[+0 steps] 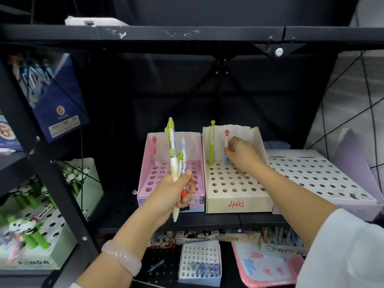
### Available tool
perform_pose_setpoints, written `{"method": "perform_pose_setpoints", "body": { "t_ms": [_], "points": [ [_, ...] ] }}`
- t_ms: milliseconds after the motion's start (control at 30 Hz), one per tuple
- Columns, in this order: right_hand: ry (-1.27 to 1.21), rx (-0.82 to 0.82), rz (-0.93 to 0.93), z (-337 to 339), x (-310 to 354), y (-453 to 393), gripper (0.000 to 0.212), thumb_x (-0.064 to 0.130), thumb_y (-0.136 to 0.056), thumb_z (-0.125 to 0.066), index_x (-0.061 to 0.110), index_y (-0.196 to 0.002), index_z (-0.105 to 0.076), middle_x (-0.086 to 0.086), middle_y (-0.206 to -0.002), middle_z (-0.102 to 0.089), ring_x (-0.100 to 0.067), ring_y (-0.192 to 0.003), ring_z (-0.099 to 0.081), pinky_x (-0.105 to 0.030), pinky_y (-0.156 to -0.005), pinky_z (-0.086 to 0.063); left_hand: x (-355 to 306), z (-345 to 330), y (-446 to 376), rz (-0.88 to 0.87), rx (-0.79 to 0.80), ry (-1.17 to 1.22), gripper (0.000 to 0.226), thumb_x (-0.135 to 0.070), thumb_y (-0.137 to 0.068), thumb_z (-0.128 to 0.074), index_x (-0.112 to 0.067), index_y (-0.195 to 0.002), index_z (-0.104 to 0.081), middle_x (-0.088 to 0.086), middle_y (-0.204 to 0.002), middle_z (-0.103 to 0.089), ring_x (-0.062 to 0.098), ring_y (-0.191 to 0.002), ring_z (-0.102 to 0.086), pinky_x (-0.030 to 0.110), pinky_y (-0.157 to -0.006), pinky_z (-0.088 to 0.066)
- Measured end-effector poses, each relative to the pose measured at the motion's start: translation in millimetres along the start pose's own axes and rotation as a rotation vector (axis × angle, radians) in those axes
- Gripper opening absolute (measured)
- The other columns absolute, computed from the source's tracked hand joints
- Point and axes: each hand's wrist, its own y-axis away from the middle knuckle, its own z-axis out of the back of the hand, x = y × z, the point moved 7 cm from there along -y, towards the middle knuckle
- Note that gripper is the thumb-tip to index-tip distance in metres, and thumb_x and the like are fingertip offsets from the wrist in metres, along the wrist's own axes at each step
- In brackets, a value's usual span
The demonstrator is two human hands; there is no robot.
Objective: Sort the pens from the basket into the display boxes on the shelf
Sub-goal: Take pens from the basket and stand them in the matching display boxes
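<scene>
Head view: the left hand (170, 194) is gripping a bunch of pens (176, 173) in front of the pink display box (145, 175), fingers curled round them. The tallest, a pen with a lime green cap (170, 129), is sticking up above the fist, and its pale tip is pointing down below the hand. A pale pink bangle (122, 259) is sitting on that wrist.

The right hand (239, 152) is reaching into the cream display box (239, 204), which is standing just beside the pink one on the black shelf (207, 222). Its fingertips are pinching a pen with a red ball top (226, 142) and a blue lower end, which is standing upright in a hole of the back row. A green pen (212, 146) is standing in the same row, just to its left. A red pen (154, 146) is standing at the back of the pink box. A white perforated box (311, 175) is lying to the right of the cream one.
</scene>
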Motion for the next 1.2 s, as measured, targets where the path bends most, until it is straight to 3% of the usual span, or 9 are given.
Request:
{"method": "perform_pose_setpoints", "body": {
  "t_ms": [167,267,500,667,833,900,967,1033,1200],
  "points": [
    [-0.034,-0.313,0.194,27,42,-1,0.047,0.016,-0.093,-0.05,0.015,-0.138,-0.038,-0.01,-0.12,-0.055,-0.027,-0.106,-0.054,-0.039,-0.084,-0.048,-1,-3,1,-0.001,0.007,0.005,0.025,-0.025,-0.098,-0.044,-0.009,-0.081,-0.053,0.0,-0.057,-0.055,0.009,-0.038,-0.038,0.017,-0.036,-0.027],
    [0.206,-0.2,0.266,14,60,-11,0.05,0.014,-0.097,-0.039,0.017,-0.146,-0.027,-0.008,-0.143,-0.04,-0.027,-0.127,-0.037,-0.036,-0.099,-0.035,0,-1,4,0.008,0.01,0.015,0.024,-0.024,-0.098,-0.044,-0.007,-0.084,-0.053,0.001,-0.057,-0.055,0.008,-0.038,-0.038,0.017,-0.035,-0.027],
    [0.202,-0.324,0.397,17,60,-8,0.03,0.011,-0.09,-0.051,0.014,-0.118,-0.061,-0.003,-0.121,-0.059,-0.025,-0.118,-0.043,-0.031,-0.089,-0.027,1,3,5,0.012,-0.002,0.025,0.023,-0.024,-0.097,-0.044,-0.006,-0.085,-0.052,0.0,-0.056,-0.056,0.008,-0.037,-0.038,0.017,-0.034,-0.026],
    [0.246,-0.298,0.369,4,59,-6,0.035,0.011,-0.091,-0.047,0.014,-0.125,-0.056,-0.009,-0.105,-0.068,-0.03,-0.104,-0.054,-0.034,-0.091,-0.028,3,2,5,0.014,-0.001,0.007,0.024,-0.025,-0.098,-0.044,-0.008,-0.085,-0.054,0.001,-0.058,-0.056,0.008,-0.038,-0.039,0.017,-0.035,-0.027],
    [0.102,-0.375,0.351,26,71,14,0.034,0.012,-0.089,-0.051,0.014,-0.122,-0.059,-0.005,-0.113,-0.065,-0.026,-0.109,-0.053,-0.034,-0.093,-0.031,1,2,6,0.015,0.002,0.02,0.024,-0.024,-0.098,-0.044,-0.008,-0.083,-0.054,-0.001,-0.056,-0.056,0.008,-0.037,-0.039,0.017,-0.035,-0.027],
    [-0.169,-0.213,0.335,23,80,29,0.024,0.016,-0.092,-0.051,0.015,-0.112,-0.063,-0.001,-0.101,-0.068,-0.015,-0.095,-0.059,-0.026,-0.084,-0.041,-1,0,7,0.009,0.005,0.025,0.024,-0.024,-0.098,-0.044,-0.008,-0.082,-0.054,-0.001,-0.056,-0.057,0.008,-0.038,-0.039,0.017,-0.035,-0.027],
    [-0.476,0.141,0.24,4,89,46,0.019,0.025,-0.094,-0.05,0.017,-0.104,-0.064,0.004,-0.088,-0.068,-0.003,-0.077,-0.063,-0.019,-0.073,-0.048,-4,-5,7,-0.003,0.016,0.047,0.025,-0.024,-0.098,-0.044,-0.009,-0.081,-0.054,0.0,-0.056,-0.056,0.008,-0.038,-0.038,0.017,-0.036,-0.027],
    [-0.641,0.38,0.161,-13,92,60,0.024,0.029,-0.095,-0.05,0.012,-0.106,-0.064,0.001,-0.09,-0.068,-0.001,-0.077,-0.064,-0.017,-0.072,-0.052,-6,-9,8,-0.011,0.021,0.078,0.024,-0.024,-0.098,-0.044,-0.008,-0.083,-0.054,0.002,-0.057,-0.056,0.009,-0.038,-0.039,0.017,-0.036,-0.027],
    [-0.851,0.451,0.07,-15,87,69,0.037,0.018,-0.092,-0.056,0.009,-0.128,-0.049,-0.009,-0.098,-0.066,-0.008,-0.078,-0.063,-0.02,-0.07,-0.053,-7,-19,14,-0.005,0.074,0.092,0.027,-0.027,-0.097,-0.045,-0.003,-0.092,-0.056,0.005,-0.059,-0.06,0.01,-0.038,-0.04,0.018,-0.036,-0.03]
  ]
}}
